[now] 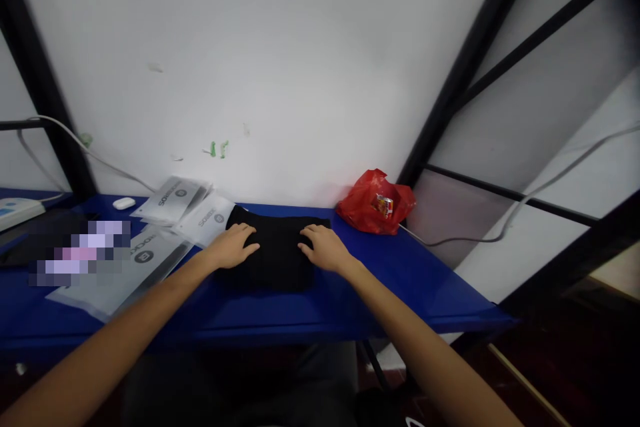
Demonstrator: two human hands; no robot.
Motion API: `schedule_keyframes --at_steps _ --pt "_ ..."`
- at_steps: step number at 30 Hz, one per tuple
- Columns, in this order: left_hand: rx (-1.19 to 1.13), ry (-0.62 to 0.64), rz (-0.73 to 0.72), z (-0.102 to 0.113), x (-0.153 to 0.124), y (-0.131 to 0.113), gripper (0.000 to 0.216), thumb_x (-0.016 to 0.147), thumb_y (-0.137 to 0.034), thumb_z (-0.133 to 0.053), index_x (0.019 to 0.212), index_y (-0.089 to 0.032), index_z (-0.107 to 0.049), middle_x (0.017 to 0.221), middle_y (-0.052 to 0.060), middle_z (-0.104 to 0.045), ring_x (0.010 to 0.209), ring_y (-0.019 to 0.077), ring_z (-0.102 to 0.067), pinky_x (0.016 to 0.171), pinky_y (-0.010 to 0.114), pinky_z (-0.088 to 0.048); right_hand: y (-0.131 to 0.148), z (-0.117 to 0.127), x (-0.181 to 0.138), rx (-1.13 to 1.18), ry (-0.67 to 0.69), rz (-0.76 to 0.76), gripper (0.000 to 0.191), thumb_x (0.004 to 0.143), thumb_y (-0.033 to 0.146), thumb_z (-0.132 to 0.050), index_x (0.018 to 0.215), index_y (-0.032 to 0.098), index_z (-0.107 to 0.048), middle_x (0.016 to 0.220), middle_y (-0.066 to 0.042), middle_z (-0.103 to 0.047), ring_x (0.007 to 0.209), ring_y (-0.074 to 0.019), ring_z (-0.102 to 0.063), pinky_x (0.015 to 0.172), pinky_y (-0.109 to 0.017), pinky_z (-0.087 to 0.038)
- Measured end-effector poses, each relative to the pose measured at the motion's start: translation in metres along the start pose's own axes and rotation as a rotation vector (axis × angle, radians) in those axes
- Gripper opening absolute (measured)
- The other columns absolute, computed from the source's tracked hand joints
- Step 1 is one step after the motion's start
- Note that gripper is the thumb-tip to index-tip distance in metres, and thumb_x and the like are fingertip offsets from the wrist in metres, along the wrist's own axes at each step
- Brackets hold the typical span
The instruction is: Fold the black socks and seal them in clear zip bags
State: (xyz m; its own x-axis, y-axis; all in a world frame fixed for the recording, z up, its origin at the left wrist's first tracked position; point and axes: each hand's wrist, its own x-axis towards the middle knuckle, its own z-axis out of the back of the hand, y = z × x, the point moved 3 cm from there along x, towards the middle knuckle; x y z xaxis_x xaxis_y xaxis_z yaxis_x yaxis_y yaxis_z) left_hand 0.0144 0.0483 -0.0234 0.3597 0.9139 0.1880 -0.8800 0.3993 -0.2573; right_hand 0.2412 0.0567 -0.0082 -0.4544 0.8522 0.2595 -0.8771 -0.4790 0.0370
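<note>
At the far left of the blue table (400, 280) sits a white device (19, 211) with a blue panel, then a small white case (124, 203). Next lie pale plastic bags (175, 200), each printed with a round dark logo; the nearest, largest bag (117, 287) seems to read "ROCK", partly cut off, the others too blurred to be sure. At centre lies the folded black cloth (280, 253), the left hand (233, 247) and right hand (326, 247) resting on opposite sides, thumbs apart from fingers. Far right, a red bag (360, 207) shows a colourful label (383, 205), its lettering illegible.
</note>
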Motion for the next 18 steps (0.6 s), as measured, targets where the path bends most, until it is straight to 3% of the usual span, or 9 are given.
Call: schedule_keyframes --at_steps 2,5,13,18 --pt "0.1 0.007 0.031 -0.02 0.011 0.007 0.048 0.088 -0.041 -0.038 0.123 -0.011 -0.049 0.129 0.016 -0.05 0.119 0.0279 -0.045 0.096 0.037 -0.036 -0.01 -0.017 0.013 -0.074 0.073 -0.062 0.033 0.084 0.03 -0.052 0.112 0.015 -0.06 0.126 -0.016 -0.054 0.119 -0.0303 -0.046 0.099 -0.045 -0.031" --pt "0.149 -0.01 0.059 -0.035 0.015 0.016 0.048 0.09 -0.042 -0.031 0.122 -0.012 -0.051 0.129 0.015 -0.05 0.118 0.0288 -0.045 0.095 0.04 -0.036 -0.029 -0.028 0.02 -0.119 0.103 -0.154 0.034 0.087 0.034 -0.046 0.112 0.016 -0.061 0.127 -0.016 -0.054 0.122 -0.0301 -0.043 0.102 -0.049 -0.028" --pt "0.174 -0.037 0.074 -0.035 0.009 0.018 0.047 0.091 -0.041 -0.029 0.122 -0.013 -0.052 0.129 0.015 -0.05 0.117 0.0289 -0.045 0.094 0.041 -0.036 -0.071 -0.016 -0.004 -0.203 0.017 -0.305 0.034 0.088 0.034 -0.044 0.108 0.014 -0.063 0.118 -0.016 -0.059 0.11 -0.0292 -0.053 0.095 -0.044 -0.035" --pt "0.156 -0.031 0.083 -0.033 0.008 0.017 0.046 0.09 -0.041 -0.031 0.121 -0.014 -0.053 0.128 0.013 -0.051 0.115 0.0284 -0.046 0.094 0.041 -0.037 -0.085 -0.018 -0.009 -0.139 0.037 -0.309 0.034 0.089 0.031 -0.042 0.111 0.014 -0.061 0.111 -0.015 -0.063 0.101 -0.0272 -0.058 0.086 -0.039 -0.042"
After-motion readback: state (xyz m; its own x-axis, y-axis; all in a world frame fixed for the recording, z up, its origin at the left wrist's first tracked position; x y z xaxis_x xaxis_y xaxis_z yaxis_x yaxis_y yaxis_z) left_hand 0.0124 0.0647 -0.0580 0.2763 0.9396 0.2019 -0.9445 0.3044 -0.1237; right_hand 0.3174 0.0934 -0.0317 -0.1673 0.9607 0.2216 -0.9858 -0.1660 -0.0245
